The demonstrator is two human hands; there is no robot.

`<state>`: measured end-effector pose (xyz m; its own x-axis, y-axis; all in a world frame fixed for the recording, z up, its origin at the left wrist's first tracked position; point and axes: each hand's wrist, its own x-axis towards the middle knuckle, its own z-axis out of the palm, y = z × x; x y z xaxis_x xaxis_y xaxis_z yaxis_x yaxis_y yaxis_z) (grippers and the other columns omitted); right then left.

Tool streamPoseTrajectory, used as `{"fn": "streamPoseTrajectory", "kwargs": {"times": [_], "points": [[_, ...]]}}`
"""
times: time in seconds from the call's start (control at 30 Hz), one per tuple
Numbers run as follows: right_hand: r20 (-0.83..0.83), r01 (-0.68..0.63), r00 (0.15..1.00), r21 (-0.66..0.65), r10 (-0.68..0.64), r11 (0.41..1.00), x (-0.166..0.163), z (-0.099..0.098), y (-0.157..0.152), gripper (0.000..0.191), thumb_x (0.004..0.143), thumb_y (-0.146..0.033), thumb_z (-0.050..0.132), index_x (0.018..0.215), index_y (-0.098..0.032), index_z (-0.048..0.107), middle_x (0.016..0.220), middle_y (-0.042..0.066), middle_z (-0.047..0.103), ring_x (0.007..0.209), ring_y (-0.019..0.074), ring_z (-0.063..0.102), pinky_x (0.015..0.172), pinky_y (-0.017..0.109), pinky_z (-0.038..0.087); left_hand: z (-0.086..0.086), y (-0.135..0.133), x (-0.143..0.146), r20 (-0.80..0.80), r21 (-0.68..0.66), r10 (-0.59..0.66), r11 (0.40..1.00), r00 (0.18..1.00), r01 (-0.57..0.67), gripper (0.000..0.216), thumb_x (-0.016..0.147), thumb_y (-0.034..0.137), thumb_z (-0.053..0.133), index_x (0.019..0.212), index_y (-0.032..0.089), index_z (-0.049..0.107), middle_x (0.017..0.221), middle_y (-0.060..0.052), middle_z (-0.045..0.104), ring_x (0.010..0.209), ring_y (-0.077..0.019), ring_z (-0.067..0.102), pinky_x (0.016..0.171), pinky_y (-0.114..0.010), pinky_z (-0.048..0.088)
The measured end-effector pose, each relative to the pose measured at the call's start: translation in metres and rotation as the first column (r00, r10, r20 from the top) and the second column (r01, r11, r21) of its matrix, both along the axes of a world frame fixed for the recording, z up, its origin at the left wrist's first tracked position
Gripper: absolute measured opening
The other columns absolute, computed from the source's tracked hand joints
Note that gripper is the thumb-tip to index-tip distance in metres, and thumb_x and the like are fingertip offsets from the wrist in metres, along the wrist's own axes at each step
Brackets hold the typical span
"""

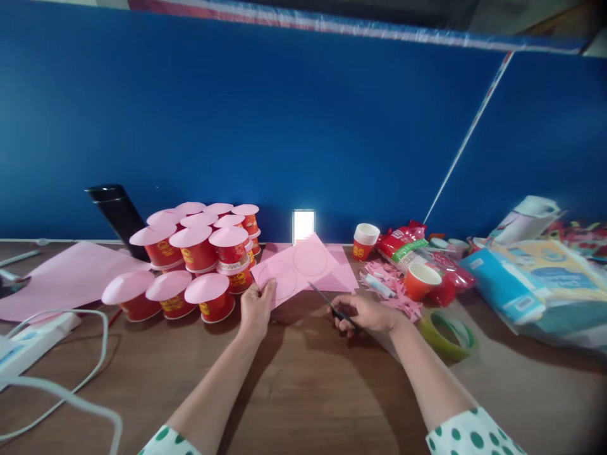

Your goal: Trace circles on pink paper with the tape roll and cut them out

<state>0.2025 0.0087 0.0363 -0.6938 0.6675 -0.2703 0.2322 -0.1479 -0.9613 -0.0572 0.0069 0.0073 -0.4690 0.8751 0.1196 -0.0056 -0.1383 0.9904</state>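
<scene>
Left hand (256,309): closed on the near corner of the pink paper (308,265). My thumb is on top and the other fingers curl at the edge; whether any lie beneath, I cannot tell.

Right hand (367,313): clenched round the black handles of the scissors (332,303), low over the table (303,385). The blades point up and left, with the tip at the paper's near edge. They are too thin to tell how far they part.

Paper: flat on the table, just beyond both my hands, with two circles drawn on it side by side.

Cups (190,259): red, each capped with a pink disc, clustered left of the paper. The nearest one is just beside my left hand.

Scraps (393,294): pink offcuts, right of the paper.

Tape (448,335): green roll, lying flat near my right forearm.

Stack (365,240): uncapped cups, at the paper's far right corner.

Packets (521,278): heaped at the table's right end.

Sheet (61,278): pink, uncut, far left. A white cable (90,373) loops in front of it.

Table: brown wood grain.

Wall (284,126): deep blue, rising straight from the table's far edge.
</scene>
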Motion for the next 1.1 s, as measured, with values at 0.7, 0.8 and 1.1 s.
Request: {"fn": "streamPoseTrajectory", "kwargs": {"times": [0.7,0.8,1.1], "points": [[-0.002,0.175,0.984,0.148,-0.177,0.973,-0.037,-0.006,-0.009,0.041,0.075,-0.044,0.061,0.106,-0.017,0.058,0.074,0.0,0.055,0.062,0.0091,0.052,0.052,0.02,0.04,0.001,-0.003,0.008,0.181,0.07,-0.05,0.997,0.982,0.038,0.034,0.065,0.041,0.067,0.078,0.01,0.063,0.071,-0.004,0.064,0.065,-0.0134,0.056,0.064,-0.026,0.045],[-0.015,0.173,0.985,0.149,-0.173,0.974,-0.038,-0.007,-0.009,0.04,0.075,-0.042,0.061,0.105,-0.017,0.057,0.074,0.0,0.055,0.062,0.0095,0.053,0.05,0.019,0.039,0.001,-0.004,0.01,0.164,0.065,-0.062,0.996,0.984,0.052,0.033,0.066,0.041,0.066,0.078,0.011,0.063,0.068,-0.003,0.063,0.065,-0.0137,0.056,0.063,-0.025,0.044],[-0.017,0.185,0.983,0.149,-0.184,0.971,-0.039,-0.005,-0.009,0.038,0.075,-0.043,0.06,0.103,-0.017,0.057,0.07,-0.001,0.054,0.06,0.0092,0.053,0.049,0.018,0.038,-0.003,-0.006,0.014,0.095,0.036,-0.061,0.998,0.994,0.058,0.032,0.066,0.042,0.066,0.073,0.012,0.062,0.063,0.0,0.06,0.06,-0.0122,0.053,0.057,-0.023,0.041]]}}
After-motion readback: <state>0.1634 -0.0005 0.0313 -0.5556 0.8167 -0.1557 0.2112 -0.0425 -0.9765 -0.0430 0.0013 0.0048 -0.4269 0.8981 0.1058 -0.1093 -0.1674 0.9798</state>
